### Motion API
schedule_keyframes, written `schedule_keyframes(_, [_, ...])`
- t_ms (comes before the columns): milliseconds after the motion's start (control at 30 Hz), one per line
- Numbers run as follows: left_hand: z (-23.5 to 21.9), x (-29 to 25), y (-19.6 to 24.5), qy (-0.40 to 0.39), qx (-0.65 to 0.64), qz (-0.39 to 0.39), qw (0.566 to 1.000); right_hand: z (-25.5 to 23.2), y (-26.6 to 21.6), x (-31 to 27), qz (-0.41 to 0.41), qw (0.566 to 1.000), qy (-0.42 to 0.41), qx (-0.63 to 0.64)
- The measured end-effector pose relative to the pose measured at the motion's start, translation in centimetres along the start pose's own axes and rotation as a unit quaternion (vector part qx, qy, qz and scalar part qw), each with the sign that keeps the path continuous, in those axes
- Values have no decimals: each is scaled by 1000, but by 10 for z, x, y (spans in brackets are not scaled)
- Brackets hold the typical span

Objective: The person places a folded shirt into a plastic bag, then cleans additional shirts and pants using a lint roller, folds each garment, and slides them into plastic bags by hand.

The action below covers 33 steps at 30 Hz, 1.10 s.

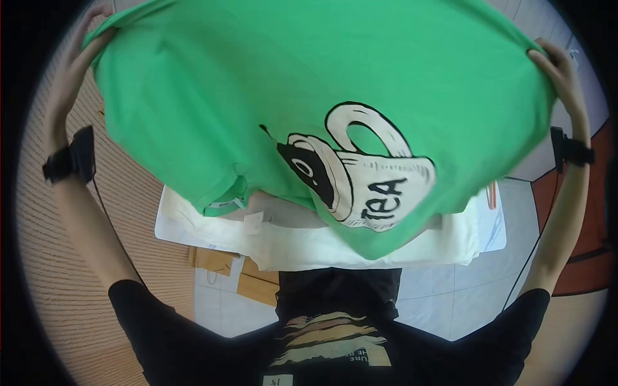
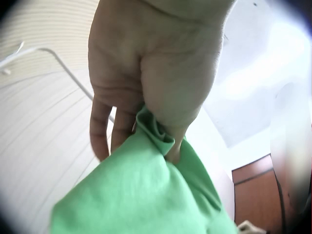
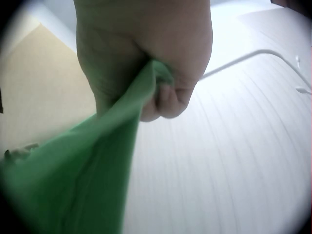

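Note:
A green T-shirt with a printed tea mug hangs stretched wide between both hands, its neckline toward the lower left. At the upper left my left hand pinches one edge; in the left wrist view that hand has the bunched cloth between thumb and fingers. On the other side my right hand pinches the opposite edge. The right wrist view shows the right hand with its fingers curled round the green cloth. Below the shirt, white fabric is partly covered.
The white fabric lies over a white board whose corners show. Cardboard is on the tiled floor beneath. A black item is between the board and the torso. Thin cables run from both wrist cameras along the arms.

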<state>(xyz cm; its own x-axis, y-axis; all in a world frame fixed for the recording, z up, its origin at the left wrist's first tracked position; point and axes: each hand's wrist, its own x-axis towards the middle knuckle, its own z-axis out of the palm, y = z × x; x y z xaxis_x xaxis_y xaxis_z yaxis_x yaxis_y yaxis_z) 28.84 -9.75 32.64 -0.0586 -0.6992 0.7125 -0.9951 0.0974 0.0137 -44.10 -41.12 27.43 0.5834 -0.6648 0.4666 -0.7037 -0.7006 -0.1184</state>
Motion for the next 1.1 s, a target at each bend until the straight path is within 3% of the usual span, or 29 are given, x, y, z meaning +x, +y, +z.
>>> schedule_keyframes(67, [12, 30, -33, -108, 9, 7, 994, 31, 29, 20, -26, 994, 9, 104])
schedule_keyframes(100, [17, 39, -20, -104, 12, 9, 994, 28, 31, 27, 13, 998, 3, 68])
schedule_keyframes(133, [25, 48, -5, -50, 47, 38, 997, 25, 34, 33, 12, 998, 8, 67])
schedule_keyframes(167, [29, 54, 6, 4, 80, 64, 995, 24, 41, 41, -6, 991, 82, 102])
schedule_keyframes(200, [26, 60, 8, 7, 82, 64, 995, 22, 38, 46, -22, 978, 156, 138])
schedule_keyframes(267, [12, 75, 12, 171, 50, 118, 977, 0, 19, 50, -8, 976, 180, 123])
schedule_keyframes(333, [-25, 76, -17, 211, 85, 114, 967, -10, -32, 51, -122, 916, 352, 147])
schedule_keyframes(367, [-51, 65, -51, 169, 360, 81, 914, -14, -46, 45, -175, 872, 430, 157])
schedule_keyframes(400, [-68, 55, -70, 113, 606, 41, 786, -24, -51, 34, -175, 871, 431, 157])
schedule_keyframes(467, [-80, 19, -64, 245, 478, -7, 844, -35, -54, 8, -154, 879, 441, 94])
schedule_keyframes(500, [-82, -6, -39, 232, 446, -76, 861, -33, -50, -12, -150, 881, 439, 95])
schedule_keyframes(533, [-84, -36, -12, 217, 411, -146, 873, -32, -41, -34, -132, 903, 405, 54])
schedule_keyframes(600, [-88, -105, 1, 170, 201, -16, 965, -29, -15, -88, -95, 940, 327, -27])
schedule_keyframes(633, [-80, -140, 28, 111, 165, 4, 980, -26, -2, -120, -76, 953, 285, -67])
schedule_keyframes(667, [-64, -171, 65, 47, 126, 23, 991, -6, 10, -167, -20, 975, 222, 11])
schedule_keyframes(700, [-42, -194, 98, 4, 160, 121, 980, 22, 1, -207, -49, 976, 197, 74])
schedule_keyframes(733, [-20, -224, 119, -76, 89, 64, 991, 42, -54, -219, -112, 986, 80, 99])
schedule_keyframes(767, [1, -245, 138, -167, 5, 25, 986, 69, -91, -226, -110, 981, 31, 156])
schedule_keyframes(867, [81, -313, 162, -290, -85, -180, 936, 156, -118, -277, 75, 950, -89, 289])
schedule_keyframes(967, [138, -363, 152, -331, -74, -134, 931, 223, -125, -305, 128, 921, -149, 338])
schedule_keyframes(1000, [145, -372, 153, -357, -109, -199, 906, 233, -129, -311, 159, 905, -171, 355])
schedule_keyframes(1033, [150, -374, 152, -378, -142, -262, 876, 240, -131, -312, 136, 907, -168, 360])
schedule_keyframes(1100, [146, -355, 149, -416, -170, -233, 863, 235, -129, -301, 132, 895, -212, 370])
